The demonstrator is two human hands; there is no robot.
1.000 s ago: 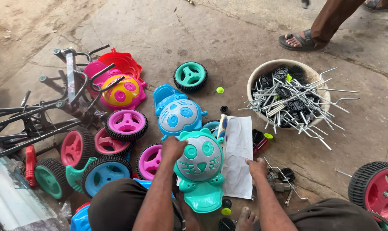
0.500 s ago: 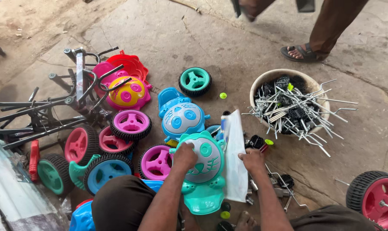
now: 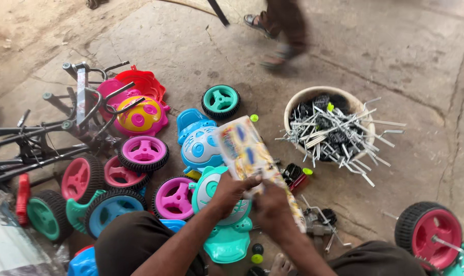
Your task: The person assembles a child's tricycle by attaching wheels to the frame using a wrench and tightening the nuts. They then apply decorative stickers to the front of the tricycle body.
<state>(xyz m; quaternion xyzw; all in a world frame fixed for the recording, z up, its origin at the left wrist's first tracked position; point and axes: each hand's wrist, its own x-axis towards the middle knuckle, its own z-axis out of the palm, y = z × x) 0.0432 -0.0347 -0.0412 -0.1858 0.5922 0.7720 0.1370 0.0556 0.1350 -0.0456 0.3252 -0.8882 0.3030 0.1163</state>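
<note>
Both hands meet on a long, flat sticker sheet, glossy and printed in yellow, blue and white: the left hand has its fingers curled and clamped on the sheet's near left edge, and the right hand pinches the sheet's lower part, fingers closed on it, though the fingertips themselves are hidden behind the knuckles. The sheet rises slantwise away from the fingers, its far end blurred. Directly beneath the hands lies a teal moulded plastic toy body with a rounded face-like front, smooth and shiny. Just beyond the fingers sits a similar blue toy body with pale blue and white panels. To the left of the fingers are ribbed black rubber-look wheels with coloured hubs: a magenta wheel, a pink wheel and a blue wheel. Farther left, a yellow and pink toy body rests by a red plastic shell and dark metal tube frames. Beyond and to the right of the fingers stands a round pale tub bristling with thin bent metal rods. Far right of the hands lies a pink-hubbed wheel. Everything sits on rough cracked concrete floor, where another person's sandalled feet show at the far edge.
</note>
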